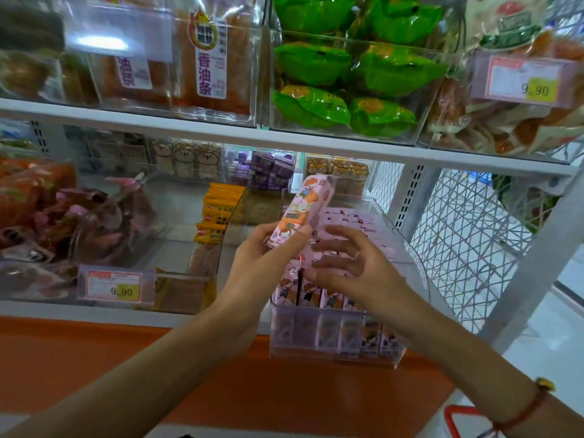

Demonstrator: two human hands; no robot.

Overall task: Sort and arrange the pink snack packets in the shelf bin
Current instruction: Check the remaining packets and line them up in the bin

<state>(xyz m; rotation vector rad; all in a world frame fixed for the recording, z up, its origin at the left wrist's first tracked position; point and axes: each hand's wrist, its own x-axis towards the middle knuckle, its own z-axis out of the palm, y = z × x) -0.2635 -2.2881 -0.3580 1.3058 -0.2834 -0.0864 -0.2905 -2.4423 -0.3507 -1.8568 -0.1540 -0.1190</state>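
A clear plastic bin (335,349) on the lower shelf holds several pink snack packets (316,295) standing in rows. My left hand (268,251) grips one long pink packet (303,210) with a cartoon print and holds it tilted above the bin. My right hand (344,263) hovers over the packets in the bin with fingers spread and holds nothing; whether its fingertips touch the packets below is unclear.
Left of the bin stand yellow-orange packets (218,213) in a clear bin and dark pink bags (79,222) behind a 9.90 price tag (115,287). Above, bins of green packets (347,83) and fried dough sticks (208,58). A white wire mesh panel (467,248) closes the right side.
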